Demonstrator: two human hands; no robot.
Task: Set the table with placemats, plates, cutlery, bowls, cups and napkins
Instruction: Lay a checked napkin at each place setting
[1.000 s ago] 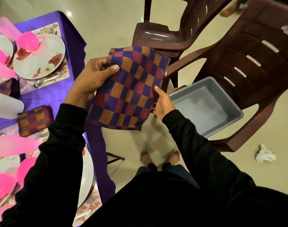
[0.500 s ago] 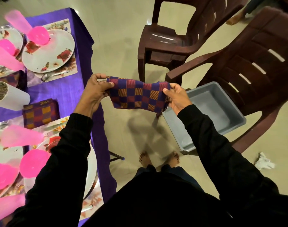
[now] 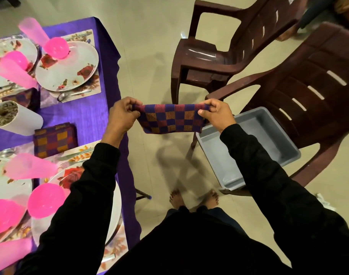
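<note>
So the worktop [image 3: 86, 120] with the purple cloth is sitting on the left, already mostly laid out. Toward its far right corner a flowered plate [image 3: 67, 66] is lying on a placemat [image 3: 90, 92], with a pink bowl [image 3: 56, 47] on the plate's far rim and a spoon [image 3: 73, 94] on the mat's near edge. A white cup [image 3: 16, 118] is standing further in, and a folded checked napkin [image 3: 55, 138] is resting near the right edge, between the two right-hand settings. At the near end, more pink cups [image 3: 30, 168] and another pink bowl [image 3: 47, 200] are sitting on flowered plates, partly hidden by the black sleeve.

Just off the worktop's right edge, the left hand [image 3: 123, 116] is pinching one top corner of a second checked napkin [image 3: 172, 119], fingers curled around the fabric. The right hand [image 3: 216, 114] is pinching the other top corner the same way, so the cloth is hanging folded and stretched between both hands, above the floor [image 3: 149, 56].

On the right, a grey tub [image 3: 279, 139] is sitting on the seat of a brown plastic chair [image 3: 318, 80], with another brown chair [image 3: 219, 54] behind it.
</note>
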